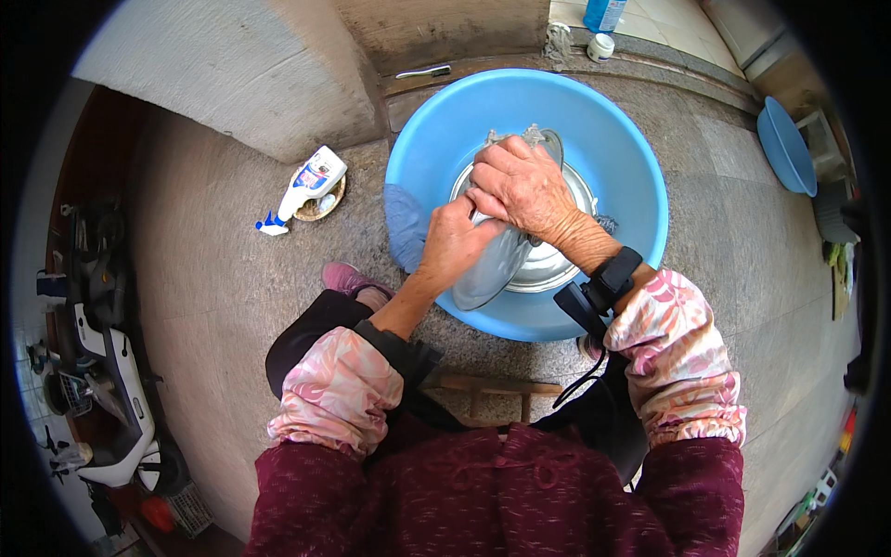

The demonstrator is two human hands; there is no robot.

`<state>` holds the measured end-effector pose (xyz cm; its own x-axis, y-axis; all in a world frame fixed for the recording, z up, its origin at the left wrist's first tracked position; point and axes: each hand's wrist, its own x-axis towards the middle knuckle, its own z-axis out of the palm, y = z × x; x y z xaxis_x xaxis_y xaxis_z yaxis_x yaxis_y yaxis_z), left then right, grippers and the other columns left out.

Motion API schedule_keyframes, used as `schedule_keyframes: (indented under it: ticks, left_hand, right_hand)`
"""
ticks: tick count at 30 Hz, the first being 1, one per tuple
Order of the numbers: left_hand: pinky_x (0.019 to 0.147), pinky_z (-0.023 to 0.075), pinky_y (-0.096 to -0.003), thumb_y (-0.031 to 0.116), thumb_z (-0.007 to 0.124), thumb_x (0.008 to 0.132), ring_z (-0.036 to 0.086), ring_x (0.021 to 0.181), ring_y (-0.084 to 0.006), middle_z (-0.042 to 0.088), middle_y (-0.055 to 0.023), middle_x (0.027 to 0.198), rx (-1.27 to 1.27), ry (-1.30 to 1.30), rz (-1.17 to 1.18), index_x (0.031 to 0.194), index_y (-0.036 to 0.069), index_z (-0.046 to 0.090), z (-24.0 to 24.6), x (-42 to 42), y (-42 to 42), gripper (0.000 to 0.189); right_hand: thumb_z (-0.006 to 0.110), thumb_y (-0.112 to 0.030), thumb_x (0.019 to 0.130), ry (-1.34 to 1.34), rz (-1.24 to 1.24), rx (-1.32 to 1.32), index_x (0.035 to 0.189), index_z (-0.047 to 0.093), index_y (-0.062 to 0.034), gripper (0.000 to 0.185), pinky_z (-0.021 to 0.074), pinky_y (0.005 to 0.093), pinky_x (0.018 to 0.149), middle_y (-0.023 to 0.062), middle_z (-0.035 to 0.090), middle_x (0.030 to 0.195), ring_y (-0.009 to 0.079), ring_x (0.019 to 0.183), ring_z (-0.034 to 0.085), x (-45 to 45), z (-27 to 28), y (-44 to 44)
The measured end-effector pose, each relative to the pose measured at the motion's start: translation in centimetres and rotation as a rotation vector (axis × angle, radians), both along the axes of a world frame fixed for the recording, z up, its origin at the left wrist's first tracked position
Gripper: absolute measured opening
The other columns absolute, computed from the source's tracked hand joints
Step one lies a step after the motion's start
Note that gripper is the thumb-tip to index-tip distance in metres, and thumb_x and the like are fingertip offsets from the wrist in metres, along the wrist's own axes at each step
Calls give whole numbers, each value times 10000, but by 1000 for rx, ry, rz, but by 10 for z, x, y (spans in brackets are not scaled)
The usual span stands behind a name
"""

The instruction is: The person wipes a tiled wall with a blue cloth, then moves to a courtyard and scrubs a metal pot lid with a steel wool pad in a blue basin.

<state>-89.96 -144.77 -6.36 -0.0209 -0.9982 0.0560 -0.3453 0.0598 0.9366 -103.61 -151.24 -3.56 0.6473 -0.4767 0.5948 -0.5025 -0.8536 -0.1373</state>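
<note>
Both my hands are on a clear glass pot lid (491, 268) with a thin rim, tilted over a large blue plastic basin (626, 139). My left hand (456, 240) grips the lid near its middle, thumb on top. Curled over the lid's upper part is my right hand (522, 184), which covers much of it. Grey ragged material (534, 134) shows just beyond the right knuckles; whether that hand holds it is hidden. Beneath the lid, a round shiny metal vessel or lid (557, 261) lies in the basin. A dark grey scrubber-like piece (607, 223) sits beside my right wrist.
A blue cloth (405, 226) hangs over the basin's left rim. On the floor, a white spray bottle (313, 181) leans on a small woven dish (334, 202). A brush (423, 72), an open white jar (600, 47) and a blue bottle (603, 15) are by the doorstep.
</note>
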Motion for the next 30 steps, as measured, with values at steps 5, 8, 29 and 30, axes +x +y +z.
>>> schedule_keyframes:
  ticks: [5,8,29,30]
  left_hand:
    - [563,438,-320,148,694,717,531,578,-160,566,-140,648,30,18,21,760,-5,544,-6,-4,9,218]
    - [533,414,-310,151,697,718,461,556,-128,530,-117,610,84,-33,13,739,-9,521,-6,3,6,239]
    - [599,466,-289,147,677,710,565,651,-124,622,-80,726,238,87,-57,858,-15,601,-6,14,-11,232]
    - [600,465,-286,146,675,711,561,655,-120,623,-74,733,279,132,-41,864,-14,603,-5,15,-12,233]
  right_hand:
    - [613,-272,765,21,-2,-117,726,561,-150,138,421,314,630,0,489,757,199,760,479,-20,-23,-18]
    - [591,-226,786,51,-71,-92,818,602,-152,81,422,307,672,-6,549,757,212,723,482,-37,-29,-51]
    - [498,-281,840,-161,-228,712,970,618,-85,264,402,416,851,108,597,955,303,935,504,-41,-18,-46]
    - [494,-275,835,-174,-161,738,1020,606,-83,289,390,411,886,120,592,1007,310,976,497,-44,-15,-44]
